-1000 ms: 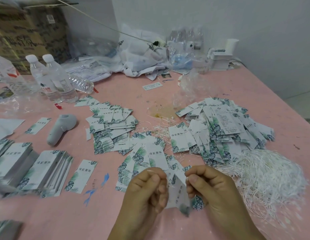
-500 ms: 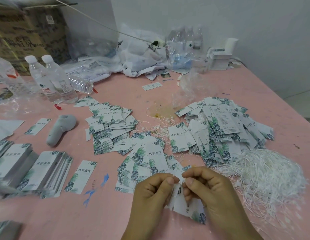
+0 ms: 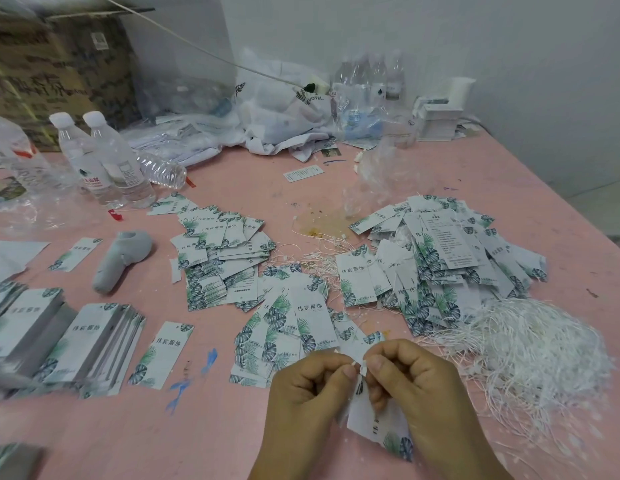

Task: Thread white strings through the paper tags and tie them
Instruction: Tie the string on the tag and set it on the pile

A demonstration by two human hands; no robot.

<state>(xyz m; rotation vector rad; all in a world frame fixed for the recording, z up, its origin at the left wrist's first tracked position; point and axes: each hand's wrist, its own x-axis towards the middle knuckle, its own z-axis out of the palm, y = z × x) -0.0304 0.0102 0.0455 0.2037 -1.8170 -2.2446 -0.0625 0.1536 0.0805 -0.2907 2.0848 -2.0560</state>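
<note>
Nearest the camera, at about six o'clock of the view, the left hand (image 3: 312, 389) and the right hand (image 3: 410, 379) met thumb to thumb, each pinching narrowly at the top of a leaf-printed paper tag (image 3: 378, 422) that hung down between them; a small white tab of string (image 3: 354, 364) showed between the fingertips. The likeliest failure was the string end slipping out of the pinch before it was secured, since so little of it was gripped; a hard pull might also tear the tag's hole. The hole itself and any knot were hidden behind the fingers, so whether the string had passed through could not be told. At three o'clock from the hands lay a tangled heap of white strings (image 3: 530, 355), where a snag could drag several out together. At twelve o'clock sat loose tags (image 3: 291, 320), and beyond them at one o'clock a larger tag pile (image 3: 440, 265) with strings trailing. At nine o'clock, stacked tags (image 3: 94, 341) ran off the left edge. Farther back stood two water bottles (image 3: 104, 161), their labels too small to read, on the pink table (image 3: 232, 427).
</note>
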